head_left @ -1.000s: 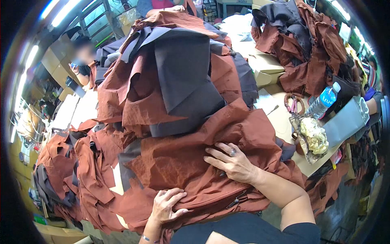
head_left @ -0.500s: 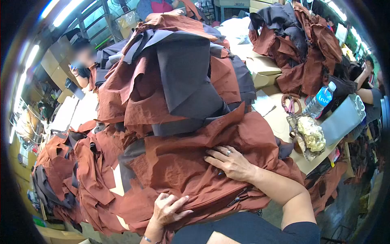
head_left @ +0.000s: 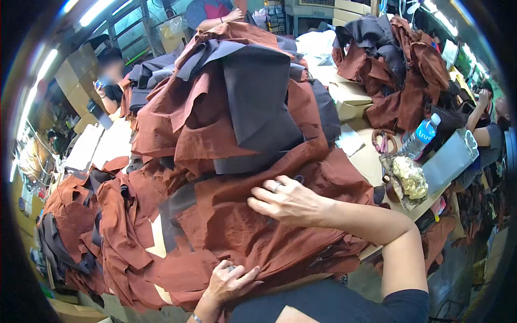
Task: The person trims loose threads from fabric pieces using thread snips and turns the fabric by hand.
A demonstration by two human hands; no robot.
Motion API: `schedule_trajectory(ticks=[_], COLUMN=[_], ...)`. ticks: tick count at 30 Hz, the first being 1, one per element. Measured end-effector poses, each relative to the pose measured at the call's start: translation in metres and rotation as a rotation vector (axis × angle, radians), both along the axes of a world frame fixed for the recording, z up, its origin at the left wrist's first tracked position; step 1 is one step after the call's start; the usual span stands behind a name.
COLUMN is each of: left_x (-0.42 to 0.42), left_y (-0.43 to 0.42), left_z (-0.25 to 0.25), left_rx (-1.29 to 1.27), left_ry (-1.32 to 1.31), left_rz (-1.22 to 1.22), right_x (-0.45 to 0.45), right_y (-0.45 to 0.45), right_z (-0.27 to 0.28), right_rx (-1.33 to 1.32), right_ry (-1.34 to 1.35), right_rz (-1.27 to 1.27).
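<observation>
A reddish-brown cloth (head_left: pixel 226 215) with folds and a zipper near its lower edge lies in front of me. At its near edge my left hand (head_left: pixel 231 281) has its fingers closed on the fabric, thumb and forefinger close together. My right hand (head_left: pixel 288 202), a ring on one finger, is over the middle of the cloth with bent, slightly parted fingers and nothing visible in them. Beyond it rises a tall heap of reddish-brown and dark grey pieces (head_left: pixel 258 102).
To the right are a water bottle (head_left: pixel 423 137), a crumpled yellowish lump (head_left: pixel 410 177), scissors (head_left: pixel 383 142) and a grey translucent container (head_left: pixel 449 161). Another cloth heap (head_left: pixel 398 70) stands behind. People are at the back left (head_left: pixel 110 81), far back (head_left: pixel 215 13) and right (head_left: pixel 484 124).
My right hand has moved left and up over the cloth, its forearm now reaching further across. My left hand has shifted slightly right and down, its fingers drawn closer together.
</observation>
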State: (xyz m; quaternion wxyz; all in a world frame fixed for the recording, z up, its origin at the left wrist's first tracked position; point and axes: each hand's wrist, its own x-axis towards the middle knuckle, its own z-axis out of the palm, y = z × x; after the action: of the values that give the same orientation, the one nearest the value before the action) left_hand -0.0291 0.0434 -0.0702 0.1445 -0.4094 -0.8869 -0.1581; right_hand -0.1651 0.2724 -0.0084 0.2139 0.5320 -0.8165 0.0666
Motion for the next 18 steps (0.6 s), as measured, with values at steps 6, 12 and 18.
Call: schedule_trajectory(ticks=[6, 12, 18], left_x=[0.003, 0.002, 0.001], left_y=[-0.001, 0.008, 0.028], left_z=[0.005, 0.027, 0.024], left_rx=[0.012, 0.021, -0.088], left_ry=[0.012, -0.018, -0.169], left_rz=[-0.011, 0.000, 0.005], right_x=[-0.019, -0.019, -0.023], right_y=[-0.038, -0.043, -0.043], right_z=[-0.074, -0.089, -0.080], right_rx=[-0.051, -0.153, -0.146], right_ry=[-0.119, -0.197, -0.255], right_rz=[0.126, 0.141, 0.166])
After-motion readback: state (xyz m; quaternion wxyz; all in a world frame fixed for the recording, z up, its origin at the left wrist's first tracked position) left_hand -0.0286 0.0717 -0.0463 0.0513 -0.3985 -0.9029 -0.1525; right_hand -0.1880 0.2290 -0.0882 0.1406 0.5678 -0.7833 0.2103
